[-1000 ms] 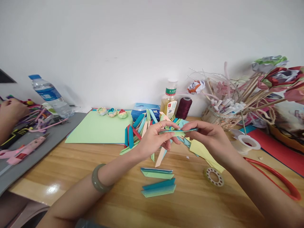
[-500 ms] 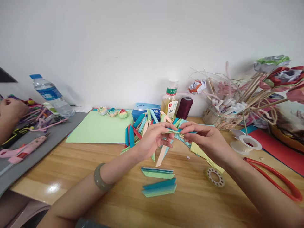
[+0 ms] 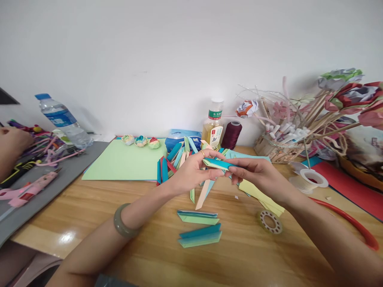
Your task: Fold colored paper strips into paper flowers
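Between my two hands is a folded paper strip [image 3: 220, 164], blue on its upper face with a light green edge below. My left hand [image 3: 199, 169] pinches its left end between fingers and thumb. The strip's right end is held by my right hand [image 3: 254, 171], thumb in front and fingers behind. Below them on the table lie two folded paper bundles, a blue-and-green one [image 3: 200, 236] and another with a green front [image 3: 198, 217]. Behind my hands is a pile of folded strips [image 3: 165, 169] in blue, red, green and peach, partly hidden.
Light green sheets [image 3: 119, 161] lie at the back left, with several small paper rosettes [image 3: 154, 142] on them. A tape roll [image 3: 270, 221], a ribbon spool [image 3: 309, 180] and red tubing [image 3: 350, 219] are on the right. Another person's hand [image 3: 14, 143] is at far left.
The folded strip has tipped so its blue face shows more. My left thumb has come up under the strip, and my right fingers have shifted slightly left along it.
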`<state>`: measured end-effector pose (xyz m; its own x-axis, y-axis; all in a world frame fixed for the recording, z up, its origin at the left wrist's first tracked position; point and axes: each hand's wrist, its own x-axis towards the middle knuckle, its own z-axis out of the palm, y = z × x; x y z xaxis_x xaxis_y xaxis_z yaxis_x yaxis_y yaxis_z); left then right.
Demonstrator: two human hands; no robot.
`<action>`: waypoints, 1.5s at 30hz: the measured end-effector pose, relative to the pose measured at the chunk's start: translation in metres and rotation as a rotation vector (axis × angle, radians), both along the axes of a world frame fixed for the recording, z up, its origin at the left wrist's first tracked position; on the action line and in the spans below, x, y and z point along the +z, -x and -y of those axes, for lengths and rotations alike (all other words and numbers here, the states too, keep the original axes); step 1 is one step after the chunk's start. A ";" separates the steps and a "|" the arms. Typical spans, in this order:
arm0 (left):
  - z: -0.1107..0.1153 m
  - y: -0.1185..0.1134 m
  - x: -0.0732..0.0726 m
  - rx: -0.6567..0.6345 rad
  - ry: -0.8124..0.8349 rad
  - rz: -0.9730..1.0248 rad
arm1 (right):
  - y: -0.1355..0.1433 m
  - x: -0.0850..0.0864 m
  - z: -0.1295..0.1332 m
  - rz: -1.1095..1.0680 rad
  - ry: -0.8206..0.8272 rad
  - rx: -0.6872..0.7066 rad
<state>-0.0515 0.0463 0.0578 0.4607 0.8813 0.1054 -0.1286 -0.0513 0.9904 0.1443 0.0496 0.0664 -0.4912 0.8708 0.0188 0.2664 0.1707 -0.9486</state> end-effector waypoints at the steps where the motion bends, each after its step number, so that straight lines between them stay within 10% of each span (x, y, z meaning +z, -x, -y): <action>1: 0.000 0.000 0.000 -0.010 0.007 0.023 | 0.000 0.000 0.000 -0.007 0.026 0.011; 33: -0.006 0.002 0.000 0.127 0.094 0.118 | 0.008 0.010 0.012 0.063 0.050 0.225; 45: -0.001 0.001 0.003 0.188 0.113 -0.004 | 0.014 0.003 0.017 0.357 -0.500 -0.019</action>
